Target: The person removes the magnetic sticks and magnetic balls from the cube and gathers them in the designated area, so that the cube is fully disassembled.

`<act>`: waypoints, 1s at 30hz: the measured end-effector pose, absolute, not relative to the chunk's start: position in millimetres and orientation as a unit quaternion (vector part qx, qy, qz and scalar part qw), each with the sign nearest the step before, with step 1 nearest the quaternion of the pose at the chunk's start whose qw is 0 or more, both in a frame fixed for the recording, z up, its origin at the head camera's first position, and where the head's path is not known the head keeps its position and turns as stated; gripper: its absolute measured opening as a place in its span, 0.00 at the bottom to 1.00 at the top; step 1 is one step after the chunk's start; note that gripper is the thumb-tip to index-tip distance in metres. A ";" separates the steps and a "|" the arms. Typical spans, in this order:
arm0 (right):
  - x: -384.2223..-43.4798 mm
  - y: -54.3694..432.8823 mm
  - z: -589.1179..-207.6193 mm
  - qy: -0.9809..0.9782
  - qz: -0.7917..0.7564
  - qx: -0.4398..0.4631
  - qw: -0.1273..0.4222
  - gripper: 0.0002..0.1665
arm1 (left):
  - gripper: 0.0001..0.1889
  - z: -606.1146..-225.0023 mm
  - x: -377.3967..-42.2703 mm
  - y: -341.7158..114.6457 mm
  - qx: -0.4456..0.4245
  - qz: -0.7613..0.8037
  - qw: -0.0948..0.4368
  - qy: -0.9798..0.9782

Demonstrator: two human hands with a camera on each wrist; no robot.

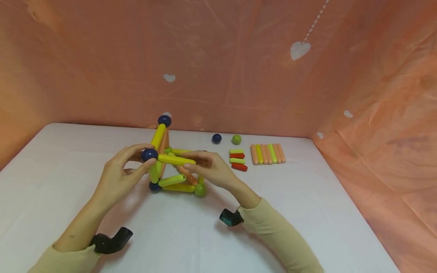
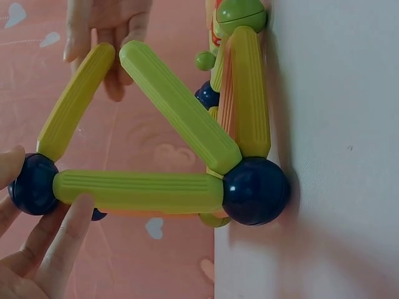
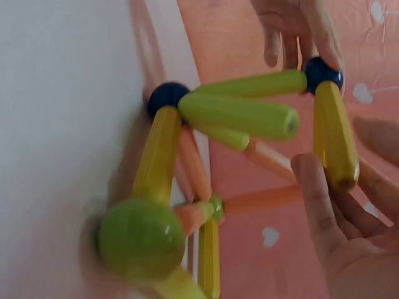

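Sleeves (image 1: pixel 278 235), beige, a pair, a black wrist device (image 1: pixel 110 240) at each cuff. Left hand (image 1: pixel 119 178): thumb and fingers part-curled, pinching a dark blue ball (image 1: pixel 149 155) at a raised corner of the building-stick frame. Right hand (image 1: pixel 218 170): thumb and fingers curved about the far end of a yellow stick (image 1: pixel 175 159) (firmness of grip cannot be told), whose near end meets that ball. Frame: sticks and balls, standing on the desk (image 1: pixel 181 235) left of centre; a green stick (image 1: pixel 172 180) juts from its lower blue ball (image 1: pixel 155 186), outer end bare. Step in hand, by judgement: setting or aligning the yellow stick while the ball is steadied. Next move seems to call for holding that corner firm and bringing the two free ends to a common ball. Farther out, loose: one navy ball (image 1: pixel 216 138), one green ball (image 1: pixel 237 139), four short pieces (image 1: pixel 237 156) in red and yellow-green, and a row of longer sticks (image 1: pixel 265 154), mostly peach. Backdrop: peach cloth (image 1: pixel 239 76) printed with white hearts (image 1: pixel 300 50). Brands, labels, writing: none legible.
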State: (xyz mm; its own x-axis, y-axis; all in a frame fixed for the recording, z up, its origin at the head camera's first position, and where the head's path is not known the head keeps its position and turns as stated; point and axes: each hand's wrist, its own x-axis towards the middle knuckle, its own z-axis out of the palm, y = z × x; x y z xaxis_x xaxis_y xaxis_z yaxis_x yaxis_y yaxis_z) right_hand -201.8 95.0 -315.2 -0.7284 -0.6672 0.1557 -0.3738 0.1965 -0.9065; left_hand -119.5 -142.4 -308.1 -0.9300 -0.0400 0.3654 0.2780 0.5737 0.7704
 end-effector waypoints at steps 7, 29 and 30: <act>-187.1 97.7 -315.4 0.769 -0.526 -0.335 0.141 0.19 | 0.20 -308.9 -120.4 -137.4 -0.084 -0.449 0.184 -0.870; -174.7 105.3 -309.1 0.797 -0.482 -0.364 0.023 0.18 | 0.20 -304.6 -117.4 -121.8 -0.122 -0.391 0.255 -0.876; -174.3 106.5 -309.8 0.796 -0.480 -0.367 0.019 0.17 | 0.20 -305.5 -117.3 -123.3 -0.113 -0.388 0.260 -0.877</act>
State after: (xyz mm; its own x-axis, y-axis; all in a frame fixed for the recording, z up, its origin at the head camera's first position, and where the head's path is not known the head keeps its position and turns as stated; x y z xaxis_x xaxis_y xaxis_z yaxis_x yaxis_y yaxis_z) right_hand -174.3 106.5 -309.8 -0.7302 -0.6028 0.3216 -0.5657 0.2695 -0.7794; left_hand -117.3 -123.3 -305.5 -0.8393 -0.0026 0.5436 0.4004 0.6734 0.6214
